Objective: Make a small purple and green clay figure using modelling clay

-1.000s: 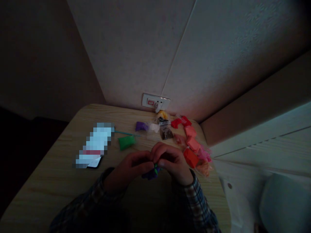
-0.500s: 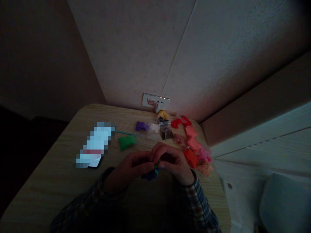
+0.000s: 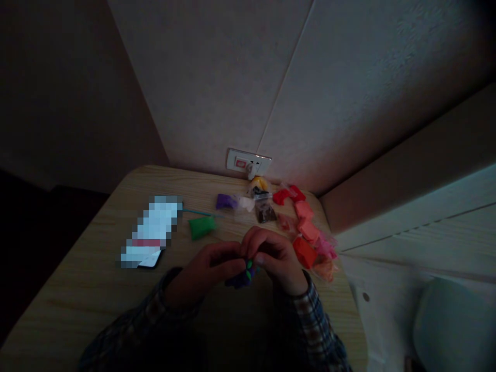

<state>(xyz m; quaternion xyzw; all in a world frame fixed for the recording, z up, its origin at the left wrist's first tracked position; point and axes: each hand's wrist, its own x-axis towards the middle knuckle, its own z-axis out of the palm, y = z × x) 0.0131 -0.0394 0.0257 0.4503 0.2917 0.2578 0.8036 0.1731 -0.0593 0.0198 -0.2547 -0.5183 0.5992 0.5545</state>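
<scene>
Between my two hands, above the front part of the table, is a small purple clay piece point(image 3: 239, 280) with bright green leaf-shaped bits on its right side. My left hand point(image 3: 212, 266) is closed on it, thumb and fingers pinching from the left. My right hand point(image 3: 273, 254) curls over from the right, its thumb and fingertips closed at the green bits. Part of the piece is hidden behind the fingers. Just beyond my left hand lies a packet of green clay point(image 3: 202, 227). An orange-red clay packet point(image 3: 304, 252) lies right beside my right hand.
A phone point(image 3: 155, 227) with a lit, blurred screen lies on the wooden table point(image 3: 89, 274) at left, a thin blue stick point(image 3: 197, 212) beside it. Purple point(image 3: 226, 201), white, dark, red and pink clay packets spread along the back and right. A wall socket point(image 3: 249, 161) sits behind them.
My right thumb has shifted slightly right, off the green bits, so more of them shows. My left hand and the packets stay about where they were.
</scene>
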